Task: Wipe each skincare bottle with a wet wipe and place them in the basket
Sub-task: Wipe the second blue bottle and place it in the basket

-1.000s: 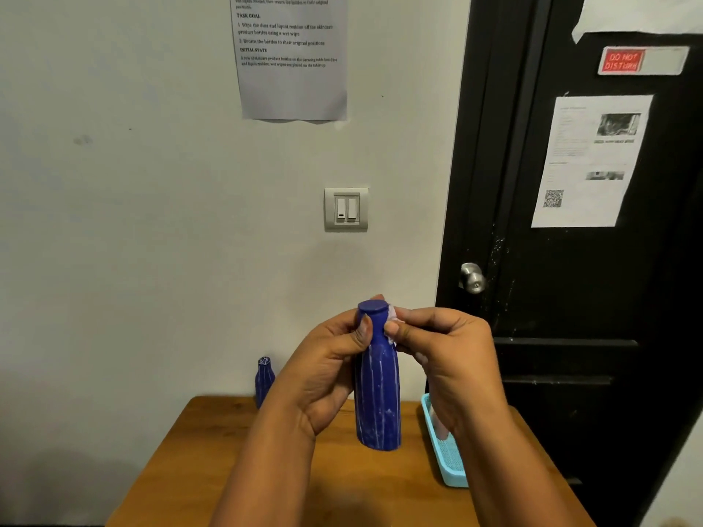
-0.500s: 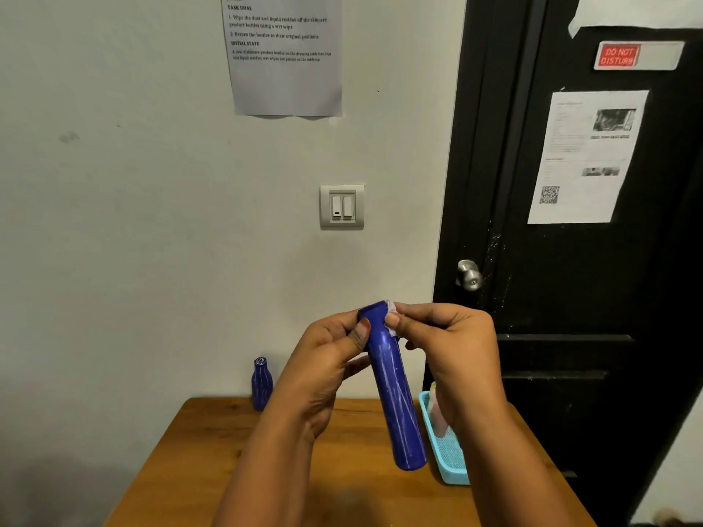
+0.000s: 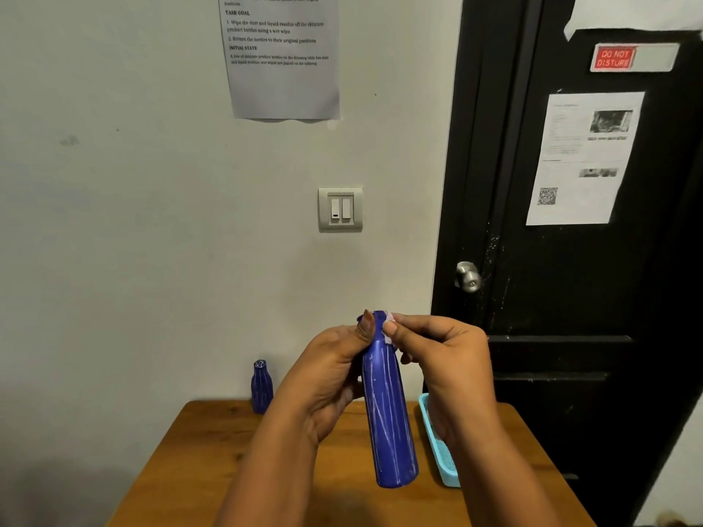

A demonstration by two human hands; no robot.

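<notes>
- Pale wall (image 3: 152, 222) fills the left of the view, with a printed sheet (image 3: 283, 81) taped high up and a double light switch (image 3: 340, 209) below it.
- To the right stands a black door (image 3: 570, 298) with a round metal knob (image 3: 468, 276), a red "DO NOT DISTURB" sign (image 3: 613, 57) and a paper with a QR code (image 3: 582, 157).
- A wooden surface (image 3: 213, 469) sits against the wall at the bottom of the view.
- A small blue bottle (image 3: 261, 387) stands upright at the back left of the surface, close to the wall.
- A light blue basket (image 3: 437, 446) lies along the right side of the surface, partly hidden by the right forearm; what it contains cannot be made out.
- The tall blue bottle (image 3: 388, 412) is held in the air above the surface, tilted, with its cap up and away and its base lower, nearer the camera and just left of the basket. Whitish streaks run down its body.
- The left hand (image 3: 327, 378) grips the bottle's upper body, fingers curled behind it and the thumb laid against the neck.
- The right hand (image 3: 449, 363) pinches a wet wipe (image 3: 389, 317) between thumb and fingertips, pressing it against the cap and neck; only small white edges of the wipe show.
</notes>
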